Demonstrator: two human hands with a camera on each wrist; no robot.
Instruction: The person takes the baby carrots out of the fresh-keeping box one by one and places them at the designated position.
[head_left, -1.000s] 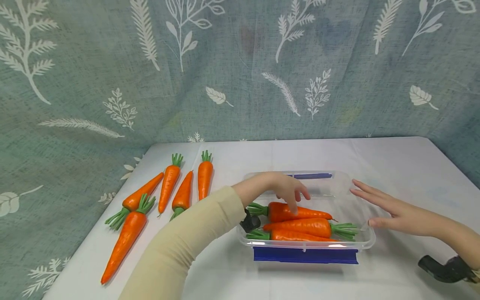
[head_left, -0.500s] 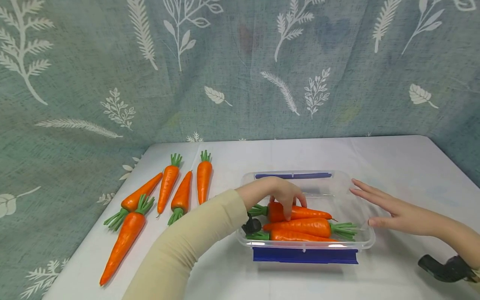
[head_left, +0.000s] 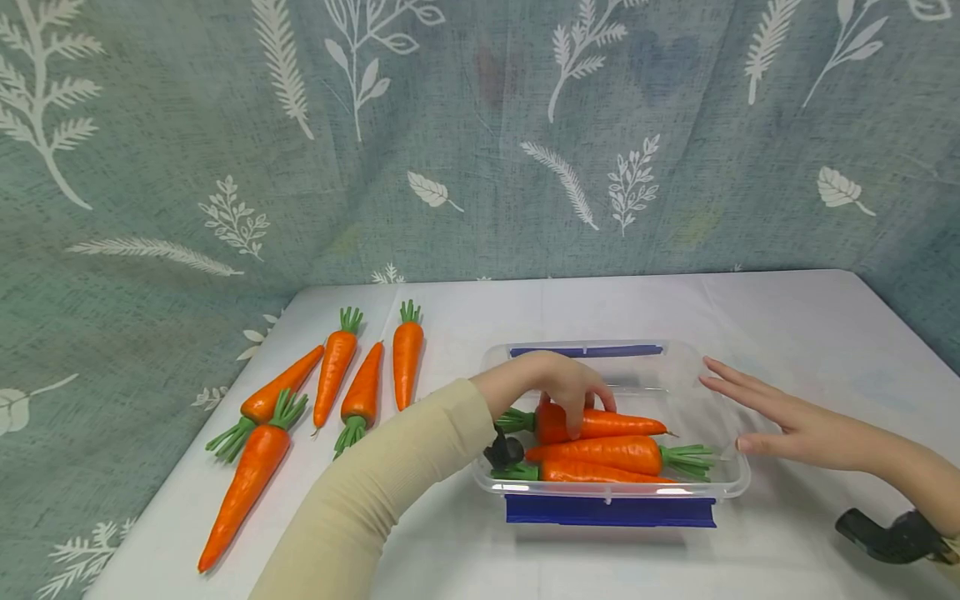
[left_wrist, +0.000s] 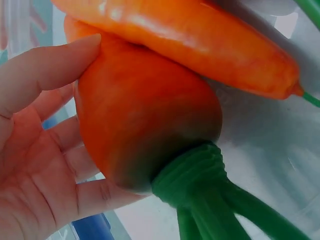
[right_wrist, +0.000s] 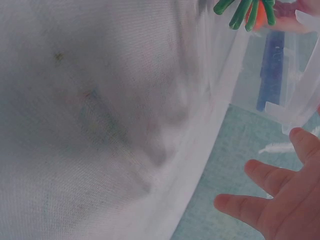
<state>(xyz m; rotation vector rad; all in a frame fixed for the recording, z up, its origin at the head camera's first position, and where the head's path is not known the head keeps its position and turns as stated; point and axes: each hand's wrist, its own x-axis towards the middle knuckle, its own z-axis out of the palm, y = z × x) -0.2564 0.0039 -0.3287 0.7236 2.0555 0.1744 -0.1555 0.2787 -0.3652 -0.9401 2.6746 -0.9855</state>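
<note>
My left hand [head_left: 573,387] reaches into a clear plastic box [head_left: 738,450] and grips the rearmost carrot [head_left: 618,425]. In the left wrist view, the thumb lies on one side of this carrot [left_wrist: 150,110] and the fingers curl along its other side, near the green top. Two more carrots lie in front of it in the box: a middle carrot [head_left: 615,452] with its leaves to the right, and a front carrot [head_left: 596,472] with its leaves to the left. At the box's right wall, my right hand [head_left: 802,425] holds its fingers straight; whether they touch it I cannot tell.
Left of the box, several loose carrots [head_left: 243,492] lie on the white tablecloth [head_left: 442,550]. The box has a blue latch flap [head_left: 611,511] in front and another blue latch [head_left: 630,351] behind. A patterned curtain [head_left: 465,150] hangs behind the table.
My left hand has lowered from above the rearmost carrot and closed round it. That carrot has shifted very slightly. My right hand keeps its place by the box.
</note>
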